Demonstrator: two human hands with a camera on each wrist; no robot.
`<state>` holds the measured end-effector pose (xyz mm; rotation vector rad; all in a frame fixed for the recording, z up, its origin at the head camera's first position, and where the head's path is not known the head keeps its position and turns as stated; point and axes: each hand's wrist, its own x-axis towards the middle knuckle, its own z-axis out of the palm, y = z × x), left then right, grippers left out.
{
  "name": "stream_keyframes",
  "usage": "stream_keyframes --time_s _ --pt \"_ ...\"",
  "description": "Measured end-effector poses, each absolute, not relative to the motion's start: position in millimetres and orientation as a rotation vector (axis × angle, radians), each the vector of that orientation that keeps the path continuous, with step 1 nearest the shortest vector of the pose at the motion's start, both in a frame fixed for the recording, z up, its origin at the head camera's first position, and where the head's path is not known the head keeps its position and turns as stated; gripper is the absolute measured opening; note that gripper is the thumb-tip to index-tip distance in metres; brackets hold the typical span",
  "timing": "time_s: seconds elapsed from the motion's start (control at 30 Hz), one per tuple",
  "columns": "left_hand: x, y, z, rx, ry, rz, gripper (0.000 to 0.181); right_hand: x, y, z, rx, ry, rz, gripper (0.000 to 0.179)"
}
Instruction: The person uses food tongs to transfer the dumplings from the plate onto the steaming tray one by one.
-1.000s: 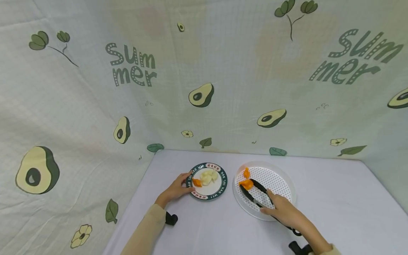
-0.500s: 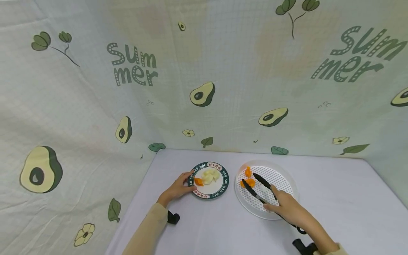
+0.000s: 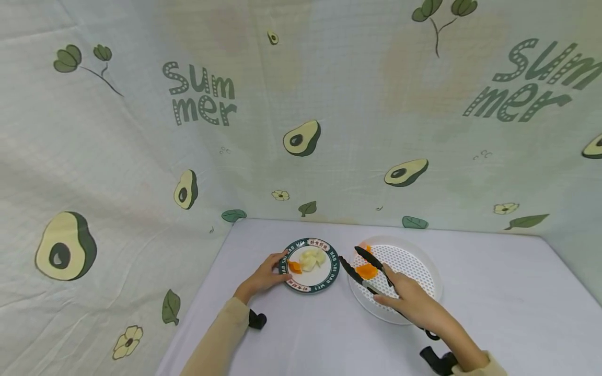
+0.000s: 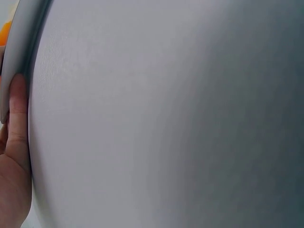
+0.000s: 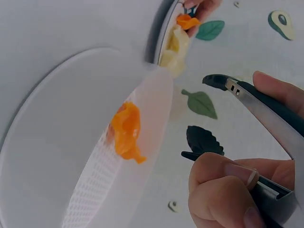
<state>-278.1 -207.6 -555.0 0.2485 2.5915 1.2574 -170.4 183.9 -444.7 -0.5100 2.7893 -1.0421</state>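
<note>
Right of lower centre, the white basket [image 3: 433,271] is sitting under your right hand [image 3: 414,298], which is gripping spread tongs [image 3: 370,257]; just left, your left hand [image 3: 263,278] is pinching the green-rimmed plate [image 3: 320,275]. The basket's holding orange pieces [image 3: 367,271]; the plate's carrying pale chunks [image 3: 312,258] and one orange bit [image 3: 294,267].

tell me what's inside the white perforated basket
The white perforated basket holds one orange piece, mostly visible, and a second orange piece, partly hidden behind the tongs. In the head view, the floor beneath both pieces, the tongs and the right hand is covered.
</note>
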Motion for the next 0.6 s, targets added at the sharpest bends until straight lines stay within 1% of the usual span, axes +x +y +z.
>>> stream_keyframes --time_s 0.3,0.6 --pt "-277.9 -208.4 -554.5 0.233 2.591 1.262 0.082 -180.4 149.6 -451.3 -0.582 2.714 -1.09 0.085" --pt "-278.8 -210.4 -556.4 0.261 2.597 1.263 0.082 -188.1 120.1 -453.5 -0.583 2.639 -1.117 0.085"
